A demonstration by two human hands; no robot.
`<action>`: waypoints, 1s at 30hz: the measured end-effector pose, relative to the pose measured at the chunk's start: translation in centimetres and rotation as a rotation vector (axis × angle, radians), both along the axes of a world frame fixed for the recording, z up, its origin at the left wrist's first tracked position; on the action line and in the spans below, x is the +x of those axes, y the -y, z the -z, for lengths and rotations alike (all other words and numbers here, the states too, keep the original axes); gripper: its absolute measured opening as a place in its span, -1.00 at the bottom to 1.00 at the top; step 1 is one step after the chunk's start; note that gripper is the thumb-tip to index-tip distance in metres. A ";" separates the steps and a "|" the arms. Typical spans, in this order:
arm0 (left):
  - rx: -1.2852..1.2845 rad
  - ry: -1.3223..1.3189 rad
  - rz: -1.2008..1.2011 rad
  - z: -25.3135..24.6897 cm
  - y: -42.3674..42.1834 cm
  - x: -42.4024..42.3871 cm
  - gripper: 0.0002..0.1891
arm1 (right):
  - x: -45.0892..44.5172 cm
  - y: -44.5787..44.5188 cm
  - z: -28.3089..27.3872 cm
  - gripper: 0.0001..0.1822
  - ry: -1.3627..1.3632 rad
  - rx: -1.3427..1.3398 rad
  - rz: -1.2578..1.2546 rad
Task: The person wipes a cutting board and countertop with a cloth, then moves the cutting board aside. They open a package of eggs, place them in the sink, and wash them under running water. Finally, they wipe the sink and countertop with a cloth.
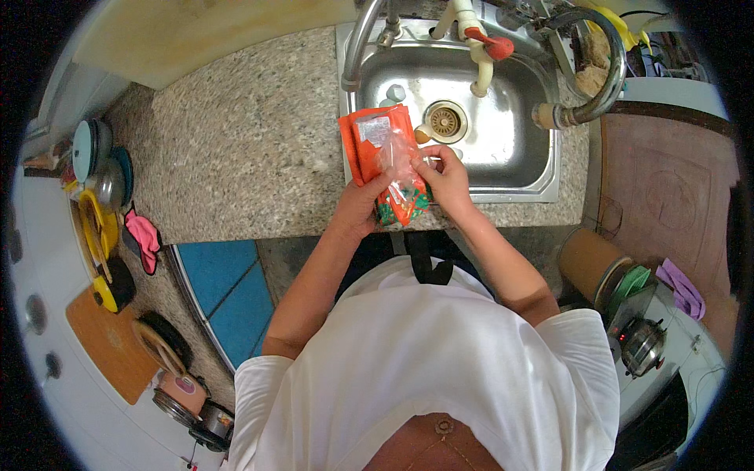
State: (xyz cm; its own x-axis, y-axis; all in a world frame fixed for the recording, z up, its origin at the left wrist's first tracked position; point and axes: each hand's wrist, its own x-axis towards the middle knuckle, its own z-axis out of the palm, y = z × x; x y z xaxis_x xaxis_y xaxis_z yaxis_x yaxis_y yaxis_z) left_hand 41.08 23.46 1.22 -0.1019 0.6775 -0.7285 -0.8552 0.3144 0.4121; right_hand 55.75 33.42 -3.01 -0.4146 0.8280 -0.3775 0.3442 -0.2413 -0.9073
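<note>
Over the near left part of the sink, my left hand (360, 203) grips orange plastic packets (368, 156) by their lower left side. The packets overlap, have green printing at the lower end and bear a white label with writing. A crumpled clear plastic bag (396, 154) lies across their front. My right hand (450, 179) pinches the right edge of this clear plastic between thumb and fingers. The exact grip is partly hidden. Below the hands is a stainless steel sink (500, 147) with a round drain strainer (446, 121). A small brown rounded object (422, 134) shows beside the strainer.
A metal faucet (362, 47) and a cream pipe with a red valve handle (495, 46) overhang the sink. Granite countertop (247, 129) extends left. Farther left are a pink cloth (141, 235) and a wooden cutting board (112, 344). A metal kettle (643, 347) stands at right.
</note>
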 end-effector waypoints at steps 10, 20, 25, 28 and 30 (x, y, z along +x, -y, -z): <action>-0.047 0.017 -0.067 2.4 0.1 0.9 -0.60 | 3.8 -2.9 -0.8 -0.82 -0.396 -0.594 0.291; -0.079 -0.039 -0.149 2.3 1.5 1.2 -0.65 | 7.1 -11.0 -4.7 -0.81 0.469 0.864 -0.005; -0.104 -0.044 -0.165 1.9 1.9 1.1 -0.65 | 7.1 -12.5 -4.6 -0.84 0.486 1.096 -0.218; -0.101 -0.071 -0.156 1.4 2.1 0.9 -0.64 | 7.1 -13.1 -4.9 -0.85 0.514 1.159 -0.272; -0.076 -0.057 -0.164 1.8 2.3 0.7 -0.64 | 6.9 -13.2 -5.2 -0.86 0.516 1.195 -0.286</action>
State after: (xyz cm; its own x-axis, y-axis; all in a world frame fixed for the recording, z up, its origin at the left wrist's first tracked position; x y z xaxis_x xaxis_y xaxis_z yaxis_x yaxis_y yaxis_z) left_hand 41.76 21.12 -0.55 -0.2493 0.5914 -0.7669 -0.8734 0.2048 0.4418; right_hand 62.63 46.61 2.20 -0.6585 0.6666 0.3494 0.6149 0.7442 -0.2609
